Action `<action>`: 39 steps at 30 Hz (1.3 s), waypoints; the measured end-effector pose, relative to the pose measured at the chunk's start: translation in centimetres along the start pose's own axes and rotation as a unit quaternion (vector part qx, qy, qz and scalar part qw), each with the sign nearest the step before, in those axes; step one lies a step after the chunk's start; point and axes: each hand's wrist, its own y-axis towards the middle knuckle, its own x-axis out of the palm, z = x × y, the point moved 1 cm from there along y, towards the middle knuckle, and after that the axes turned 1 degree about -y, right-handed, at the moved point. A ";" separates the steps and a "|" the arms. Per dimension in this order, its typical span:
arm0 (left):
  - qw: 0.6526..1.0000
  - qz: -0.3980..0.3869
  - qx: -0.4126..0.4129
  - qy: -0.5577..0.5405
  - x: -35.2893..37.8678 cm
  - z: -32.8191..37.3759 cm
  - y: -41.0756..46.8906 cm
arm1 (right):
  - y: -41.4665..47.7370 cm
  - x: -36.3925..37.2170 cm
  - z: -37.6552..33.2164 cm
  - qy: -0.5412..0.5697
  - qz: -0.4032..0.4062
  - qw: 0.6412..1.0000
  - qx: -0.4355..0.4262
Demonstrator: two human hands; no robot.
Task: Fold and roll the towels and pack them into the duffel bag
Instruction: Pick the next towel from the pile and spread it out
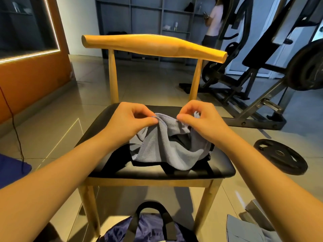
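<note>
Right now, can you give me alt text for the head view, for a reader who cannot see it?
Two bare hands, left hand and right hand, pinch the top edge of a crumpled grey towel above the black seat of a wooden chair. A dark blue duffel bag sits on the floor below, with gym equipment behind.

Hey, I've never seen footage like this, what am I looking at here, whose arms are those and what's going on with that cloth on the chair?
There is no machine here. The single picture comes from a camera worn on a person's head, looking forward and down, so the two bare arms are the wearer's own. The left hand and right hand each pinch the top edge of a grey towel, lifting it off the black seat of a wooden chair. Dark fabric lies under the towel. On the floor in front of the chair sits a blue duffel bag with black handles. A weight plate lies on the floor to the right, near gym equipment.
</note>
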 end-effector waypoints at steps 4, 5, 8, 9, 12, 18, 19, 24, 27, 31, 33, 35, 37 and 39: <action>0.992 0.110 -0.039 -0.043 -0.7 -0.9 0.5 | 0.7 -1.2 1.9 0.009 0.185 0.972 0.148; 0.989 0.133 -0.050 -0.038 -0.9 -1.2 0.7 | 0.7 -1.7 2.7 0.038 0.208 0.958 0.192; 0.982 0.171 -0.079 -0.032 -1.7 -2.2 1.2 | 0.5 -2.8 4.1 0.110 0.224 0.924 0.291; 0.980 0.177 -0.085 -0.032 -1.9 -2.5 1.2 | 0.4 -2.8 4.3 0.127 0.223 0.915 0.312; 0.978 0.179 -0.102 -0.023 -2.1 -3.2 1.3 | 0.4 -2.6 4.3 0.192 0.206 0.890 0.357; 0.962 0.205 -0.172 -0.050 -2.7 -4.9 1.8 | -0.5 -2.4 3.4 0.338 0.101 0.878 0.325; 0.962 0.203 -0.176 -0.051 -2.8 -5.0 1.8 | -0.6 -2.3 3.4 0.337 0.096 0.878 0.325; 0.961 0.194 -0.189 -0.055 -2.6 -5.2 1.8 | 0.1 -2.0 5.1 0.272 0.106 0.908 0.300; 0.958 0.209 -0.191 -0.058 -3.2 -5.4 1.9 | -0.5 -2.9 5.9 0.217 0.072 0.936 0.268; 0.955 0.210 -0.201 -0.066 -3.9 -5.6 1.8 | -1.0 -3.8 7.0 0.195 0.084 0.948 0.236; 0.954 0.210 -0.206 -0.065 -4.0 -5.7 1.7 | -1.1 -4.0 7.3 0.191 0.090 0.951 0.224; 0.952 0.212 -0.210 -0.068 -4.1 -5.8 1.8 | -1.1 -4.2 7.3 0.181 0.089 0.956 0.216; 0.950 0.215 -0.213 -0.072 -4.2 -5.8 1.8 | -1.0 -4.5 7.3 0.165 0.085 0.960 0.209; 0.950 0.218 -0.213 -0.072 -4.2 -5.9 1.8 | -0.9 -4.6 7.3 0.147 0.084 0.964 0.206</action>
